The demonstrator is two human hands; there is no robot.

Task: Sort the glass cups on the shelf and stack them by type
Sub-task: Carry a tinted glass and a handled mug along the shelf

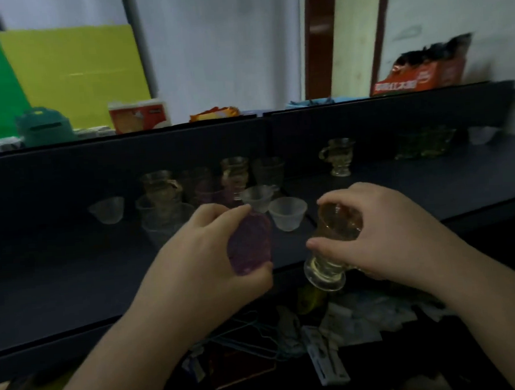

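Observation:
My left hand [206, 258] grips a purple glass cup [250, 243] over the front of the dark shelf [74, 281]. My right hand [382, 232] holds a yellowish footed glass cup [331, 244], tilted with its foot toward me. Behind my hands stand a clear funnel-shaped cup [258, 198] and a frosted small cup [288, 212]. Further left is a cluster of clear and amber cups [160, 197] and a lone small clear cup [108, 210]. A footed handled cup [338, 156] stands at the back right, with green glassware [425, 145] beyond it.
The upper shelf carries a green container [45, 126], a red-and-white pack [138, 114], snack bags [215, 113] and an orange box [421, 76]. Green and yellow boards lean on the wall. Below the shelf lie hangers [253, 336] and cluttered papers [363, 318].

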